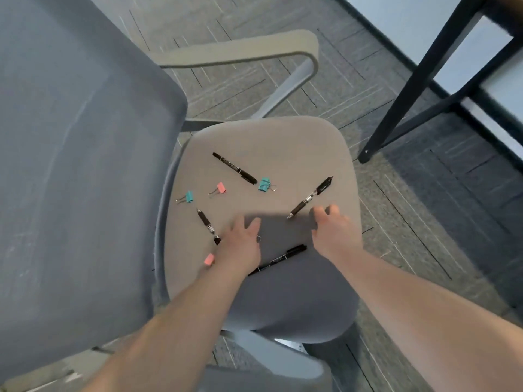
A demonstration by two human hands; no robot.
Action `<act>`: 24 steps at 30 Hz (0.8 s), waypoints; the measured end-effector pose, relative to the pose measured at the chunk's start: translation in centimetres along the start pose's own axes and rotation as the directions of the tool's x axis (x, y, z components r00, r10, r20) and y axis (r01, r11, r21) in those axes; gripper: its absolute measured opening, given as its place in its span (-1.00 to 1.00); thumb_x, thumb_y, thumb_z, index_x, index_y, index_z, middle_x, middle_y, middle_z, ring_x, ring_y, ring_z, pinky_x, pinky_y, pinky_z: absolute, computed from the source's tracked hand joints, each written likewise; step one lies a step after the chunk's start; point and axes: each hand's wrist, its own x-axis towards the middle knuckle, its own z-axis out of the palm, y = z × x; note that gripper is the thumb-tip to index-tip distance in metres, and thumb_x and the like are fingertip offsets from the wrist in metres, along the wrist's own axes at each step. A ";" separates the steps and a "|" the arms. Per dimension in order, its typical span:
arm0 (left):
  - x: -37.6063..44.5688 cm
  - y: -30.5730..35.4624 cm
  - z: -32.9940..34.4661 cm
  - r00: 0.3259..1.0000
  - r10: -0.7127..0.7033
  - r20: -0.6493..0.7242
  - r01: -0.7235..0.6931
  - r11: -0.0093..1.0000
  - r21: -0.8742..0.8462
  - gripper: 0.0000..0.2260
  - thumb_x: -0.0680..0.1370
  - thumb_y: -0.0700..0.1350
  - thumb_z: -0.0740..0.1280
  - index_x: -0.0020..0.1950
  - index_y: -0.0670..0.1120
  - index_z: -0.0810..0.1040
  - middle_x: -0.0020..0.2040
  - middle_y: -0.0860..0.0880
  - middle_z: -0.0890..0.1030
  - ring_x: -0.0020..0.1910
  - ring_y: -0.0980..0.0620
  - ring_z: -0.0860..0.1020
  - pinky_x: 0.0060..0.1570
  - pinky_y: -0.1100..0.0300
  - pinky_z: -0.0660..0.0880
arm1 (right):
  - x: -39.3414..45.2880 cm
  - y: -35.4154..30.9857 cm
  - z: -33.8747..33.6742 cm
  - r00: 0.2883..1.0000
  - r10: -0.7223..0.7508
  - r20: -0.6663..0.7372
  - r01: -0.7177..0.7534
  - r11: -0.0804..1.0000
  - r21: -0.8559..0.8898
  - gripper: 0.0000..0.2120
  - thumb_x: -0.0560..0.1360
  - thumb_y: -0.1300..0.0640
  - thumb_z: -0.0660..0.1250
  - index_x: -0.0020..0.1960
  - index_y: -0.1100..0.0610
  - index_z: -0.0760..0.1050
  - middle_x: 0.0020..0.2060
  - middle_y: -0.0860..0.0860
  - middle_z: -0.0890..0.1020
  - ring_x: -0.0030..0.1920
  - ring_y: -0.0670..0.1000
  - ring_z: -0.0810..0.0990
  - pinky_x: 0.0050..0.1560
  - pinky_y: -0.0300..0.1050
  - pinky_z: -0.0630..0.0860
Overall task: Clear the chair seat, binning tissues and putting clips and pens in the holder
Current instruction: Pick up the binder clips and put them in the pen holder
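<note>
Chair seat (283, 142) holds 4 pens & 4 clips, no tissues or holder in view. Both hands hover low, fingers loosely spread, empty: right hand (332, 230) should pinch the pen (310, 197) mid-barrel, left hand (240, 244) the pen (207, 225) beside it.

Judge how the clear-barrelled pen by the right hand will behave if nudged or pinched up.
The clear-barrelled pen looks round, so it may roll on the chair seat. It appears stiff and light, an easy pinch for the right hand.
</note>
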 end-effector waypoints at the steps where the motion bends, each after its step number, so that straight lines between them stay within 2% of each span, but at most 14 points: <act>1: 0.4 0.0 0.2 1.000 -0.003 0.022 0.003 1.000 0.012 -0.53 0.58 -0.11 0.17 0.48 0.01 0.16 0.42 -0.15 0.21 0.28 -0.21 0.34 0.16 -0.04 0.42 | 0.3 0.0 0.2 1.000 0.003 0.008 -0.003 1.000 -0.019 -0.74 0.52 0.23 0.21 0.20 0.10 0.33 0.12 0.11 0.39 0.09 0.20 0.44 -0.13 -0.04 0.34; 4: 1.4 0.0 0.7 0.998 0.007 0.057 -0.009 0.999 0.041 -0.57 0.57 -0.17 0.15 0.43 -0.02 0.19 0.39 -0.16 0.21 0.20 -0.21 0.37 0.10 -0.03 0.42 | 1.3 0.2 0.4 1.000 0.004 0.015 -0.004 0.998 -0.055 -0.73 0.54 0.27 0.19 0.23 0.14 0.34 0.18 0.13 0.36 0.14 0.20 0.41 -0.12 -0.06 0.32; 9: 2.1 0.2 0.6 0.997 0.013 0.082 -0.020 0.997 0.081 -0.65 0.48 -0.31 0.20 0.23 -0.10 0.29 0.20 -0.13 0.27 0.13 -0.16 0.35 -0.12 0.06 0.31 | 2.2 -0.1 0.3 0.999 -0.012 0.036 0.011 1.000 0.019 -0.79 0.50 0.30 0.15 0.12 0.22 0.41 0.08 0.17 0.42 0.09 0.24 0.47 -0.11 -0.06 0.35; 12: 2.5 0.2 0.1 0.996 0.021 0.088 -0.024 0.999 0.037 -0.70 0.48 -0.30 0.18 0.20 -0.13 0.31 0.18 -0.15 0.32 0.14 -0.16 0.34 -0.04 0.06 0.34 | 2.4 -0.7 -0.2 0.999 -0.028 0.038 0.022 0.988 0.152 -0.88 0.44 0.28 0.19 -0.05 0.24 0.45 0.02 0.20 0.44 0.04 0.24 0.47 -0.04 -0.03 0.42; 14: 2.8 -0.4 -0.2 0.997 0.007 0.082 -0.005 1.000 -0.016 -0.77 0.50 -0.26 0.16 0.15 -0.16 0.35 0.18 -0.16 0.38 0.15 -0.18 0.37 0.03 0.03 0.38 | 2.4 -1.7 -1.0 0.999 -0.045 0.030 0.038 0.975 0.218 -0.95 0.42 0.27 0.21 -0.19 0.16 0.36 -0.03 0.19 0.44 -0.01 0.23 0.48 -0.12 -0.07 0.37; 18: 2.7 -1.6 -1.7 0.995 -0.042 0.091 0.051 0.994 -0.099 -0.83 0.48 -0.28 0.10 0.06 -0.16 0.32 0.14 -0.21 0.48 0.12 -0.24 0.44 0.01 -0.01 0.38 | 2.7 -3.9 -3.1 0.994 -0.103 0.026 0.091 0.955 0.283 -0.64 0.44 0.30 0.21 -0.37 -0.01 0.14 -0.15 0.07 0.34 -0.15 0.12 0.38 -0.21 -0.18 0.20; 21: 2.0 -2.6 -3.4 0.988 -0.114 0.100 0.127 0.983 -0.135 -0.91 0.47 -0.25 0.07 -0.07 -0.10 0.27 0.06 -0.17 0.55 0.03 -0.21 0.50 -0.12 0.05 0.36 | 3.2 -5.9 -4.5 0.991 -0.128 0.046 0.114 0.966 0.231 -0.64 0.46 0.31 0.14 -0.38 -0.01 0.12 -0.21 0.06 0.38 -0.17 0.09 0.33 -0.22 -0.15 0.20; 24: 1.1 -4.0 -4.0 0.979 -0.188 0.082 0.198 0.971 -0.134 -0.87 0.53 -0.09 0.07 -0.11 -0.07 0.36 0.04 -0.12 0.60 -0.01 -0.16 0.53 -0.17 0.11 0.35 | 4.3 -7.7 -5.2 0.995 -0.096 0.031 0.086 0.970 0.229 -0.82 0.48 0.30 0.10 -0.28 0.13 0.26 -0.23 0.10 0.45 -0.18 0.17 0.41 -0.24 -0.08 0.30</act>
